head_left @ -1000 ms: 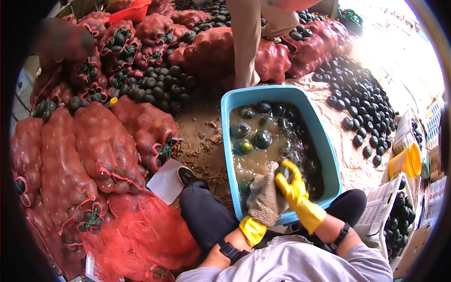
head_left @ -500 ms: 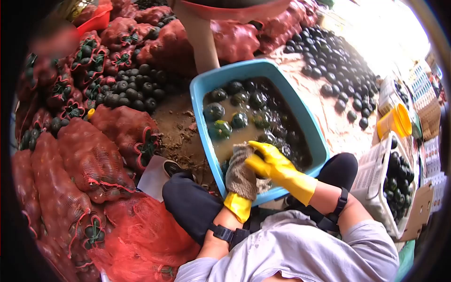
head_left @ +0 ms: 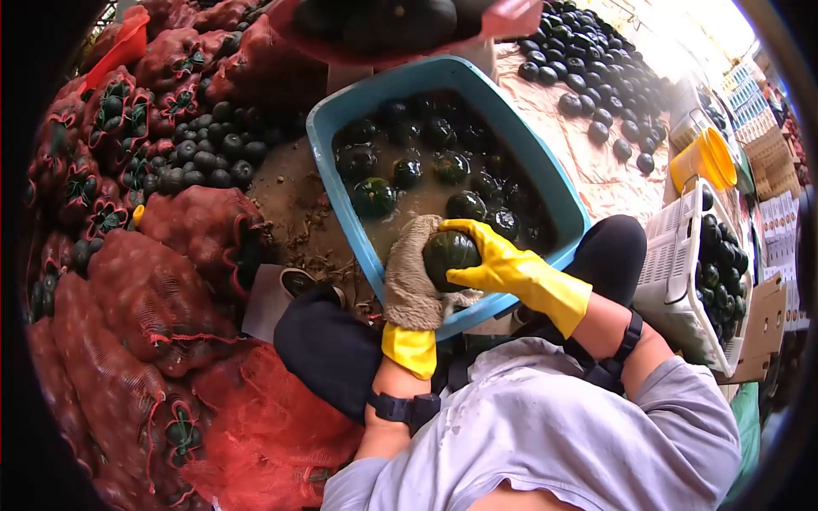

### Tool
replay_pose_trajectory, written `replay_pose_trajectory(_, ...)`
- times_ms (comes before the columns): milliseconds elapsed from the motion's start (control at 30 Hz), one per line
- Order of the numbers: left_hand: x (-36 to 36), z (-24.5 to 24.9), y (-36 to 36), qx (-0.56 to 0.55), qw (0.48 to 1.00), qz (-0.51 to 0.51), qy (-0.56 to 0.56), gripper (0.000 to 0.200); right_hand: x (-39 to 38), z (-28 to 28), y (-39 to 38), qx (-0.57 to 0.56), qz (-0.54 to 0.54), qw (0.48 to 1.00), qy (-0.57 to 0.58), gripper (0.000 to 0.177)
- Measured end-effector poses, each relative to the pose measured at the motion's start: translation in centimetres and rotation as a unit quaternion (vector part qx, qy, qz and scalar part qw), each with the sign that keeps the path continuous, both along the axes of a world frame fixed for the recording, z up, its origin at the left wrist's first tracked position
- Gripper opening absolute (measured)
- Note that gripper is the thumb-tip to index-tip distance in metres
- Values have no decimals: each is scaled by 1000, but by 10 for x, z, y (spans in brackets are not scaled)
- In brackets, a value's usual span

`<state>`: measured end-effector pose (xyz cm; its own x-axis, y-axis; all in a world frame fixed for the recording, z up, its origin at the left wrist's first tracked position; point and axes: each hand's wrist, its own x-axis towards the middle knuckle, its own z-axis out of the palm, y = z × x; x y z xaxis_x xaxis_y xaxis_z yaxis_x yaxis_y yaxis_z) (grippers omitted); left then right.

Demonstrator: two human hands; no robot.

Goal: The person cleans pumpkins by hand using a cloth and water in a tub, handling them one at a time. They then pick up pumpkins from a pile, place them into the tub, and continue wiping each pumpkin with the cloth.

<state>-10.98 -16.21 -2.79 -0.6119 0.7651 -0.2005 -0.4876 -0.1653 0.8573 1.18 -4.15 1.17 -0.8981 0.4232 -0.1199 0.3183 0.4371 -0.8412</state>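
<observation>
A dark green pumpkin (head_left: 449,260) is held between my two hands, over the near edge of a blue tub (head_left: 345,192). My left hand (head_left: 412,277) wears a brown cloth mitt over a yellow rubber glove and presses on the pumpkin's left side. Gripping its right side is my right hand (head_left: 503,266), in a yellow rubber glove, fingers curled round the top and front. The tub contains murky brown water with several wet pumpkins (head_left: 375,198) partly above the surface.
At the top, a red basin (head_left: 503,19) of dark pumpkins hangs over the tub's far edge. Red mesh sacks (head_left: 158,289) crowd the left side. Pumpkins (head_left: 596,77) lie on a sheet at upper right. A white crate (head_left: 673,255) and yellow bucket (head_left: 705,160) stand right.
My hands have turned, bringing the pumpkin into clear sight between them. The red basin at the top has come lower, now showing pumpkins inside. My view has shifted slightly.
</observation>
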Motion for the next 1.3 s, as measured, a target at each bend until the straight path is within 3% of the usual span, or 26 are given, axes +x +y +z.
replay_pose_trajectory(67,-5,-37,3,-6,971,2,239,45,1,14,7,-336,-28,941,-16,69)
replay_pose_trajectory(100,-8,-30,5,-10,937,24,348,44,-4,-1,-15,-528,-102,836,115,65)
replay_pose_trajectory(133,3,-20,1,-45,859,114,497,42,-8,-11,-32,-552,-219,793,136,68)
replay_pose_trajectory(200,19,-3,2,-86,891,127,427,46,-16,-59,-32,-347,-250,888,167,72)
replay_pose_trajectory(267,17,15,-6,-96,889,90,438,47,-2,-64,5,27,-79,996,17,85)
replay_pose_trajectory(300,4,28,-12,-81,870,52,483,46,2,-45,-1,55,-50,997,16,83)
replay_pose_trajectory(333,3,26,-11,-57,934,4,352,44,9,-26,-9,80,-22,996,14,81)
replay_pose_trajectory(400,1,22,-7,-24,998,-28,44,40,17,-23,-10,-200,-37,978,37,76)
replay_pose_trajectory(467,-6,-31,1,82,960,8,-266,39,18,-26,-6,-400,-52,911,86,68)
replay_pose_trajectory(500,-2,-16,0,9,998,17,-62,46,18,-34,-12,-478,-104,866,108,67)
replay_pose_trajectory(567,18,21,-7,-135,928,37,346,60,12,-42,-27,-594,-238,761,109,67)
replay_pose_trajectory(600,24,30,-8,-200,823,46,529,67,12,-46,-20,-496,-206,841,68,69)
replay_pose_trajectory(667,23,18,-8,-163,847,43,504,81,11,-54,-1,-275,-133,952,-18,72)
replay_pose_trajectory(700,21,14,-8,-171,844,37,507,81,6,-26,9,-137,-59,979,-142,80)
replay_pose_trajectory(733,19,9,-9,-180,841,30,509,81,6,-23,4,-113,-66,986,-107,82)
replay_pose_trajectory(800,8,-17,-5,-82,986,13,143,73,3,-18,-6,-60,-80,994,-36,86)
replay_pose_trajectory(833,2,-32,-3,-25,998,5,-54,68,2,-10,-6,-79,-77,993,-53,87)
replay_pose_trajectory(933,-2,-36,-7,26,1000,-7,-15,60,-4,-9,3,-384,-71,920,-30,83)
replay_pose_trajectory(1000,0,-29,-3,-79,928,-23,364,60,-9,-7,-8,-479,-140,867,24,77)
replay_pose_trajectory(1067,17,-2,-6,-58,981,44,178,59,-15,-28,-28,-566,-223,784,126,75)
replay_pose_trajectory(1100,23,29,-8,-104,952,60,280,57,-19,-59,-28,-415,-217,869,158,79)
replay_pose_trajectory(1133,23,44,-10,-149,910,74,380,55,-17,-52,-22,-336,-148,928,68,82)
replay_pose_trajectory(1200,6,27,-14,-91,930,58,351,37,-9,-28,1,-154,2,981,-116,87)
replay_pose_trajectory(1233,1,16,-14,-40,979,44,193,29,3,-34,-19,-88,-60,993,-53,91)
replay_pose_trajectory(1267,-4,13,-13,33,997,14,-62,23,4,-34,-21,-196,-74,977,-38,90)
replay_pose_trajectory(1300,-8,12,-11,78,943,38,-322,29,4,-33,-20,-300,-87,950,-23,89)
